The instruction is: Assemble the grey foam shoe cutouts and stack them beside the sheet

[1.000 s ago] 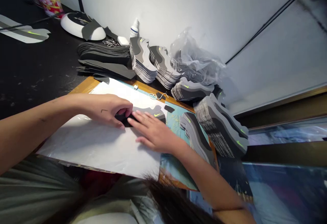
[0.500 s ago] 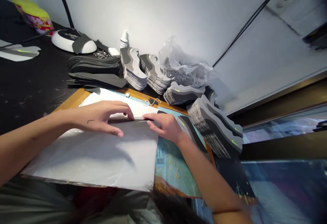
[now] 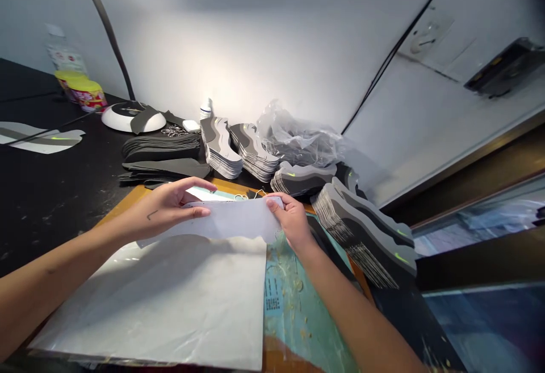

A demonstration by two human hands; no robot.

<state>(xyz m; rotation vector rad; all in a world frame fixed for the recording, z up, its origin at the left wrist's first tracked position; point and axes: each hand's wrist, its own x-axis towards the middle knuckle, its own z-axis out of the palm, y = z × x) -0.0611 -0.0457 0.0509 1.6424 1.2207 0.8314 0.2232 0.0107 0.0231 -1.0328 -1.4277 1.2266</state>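
Observation:
A long whitish shoe-upper piece (image 3: 234, 218) with a wavy lower edge is held up, pale side facing me, over a white sheet (image 3: 183, 299). My right hand (image 3: 292, 219) pinches its right end, thumb in front and fingers behind. At the left part, my left hand (image 3: 170, 202) has its thumb lying across the front of the piece. The left index finger stretches out above the top edge, while the other left fingers are mostly hidden behind. Below my right hand, a blue-green board (image 3: 293, 299) shows beside the sheet.
Behind stand stacks of grey shoe pieces (image 3: 219, 149), dark strips (image 3: 162, 149) and a crumpled plastic bag (image 3: 298, 137). A larger stack (image 3: 361, 237) leans at the right. A white lamp base (image 3: 121, 120), tubs with yellow lids (image 3: 87, 92) and a small white bottle (image 3: 206, 109) are along the wall.
The piece, dark and flat on the sheet before, is now lifted with its pale side toward me. My right hand has moved slightly right, and the view has tilted up.

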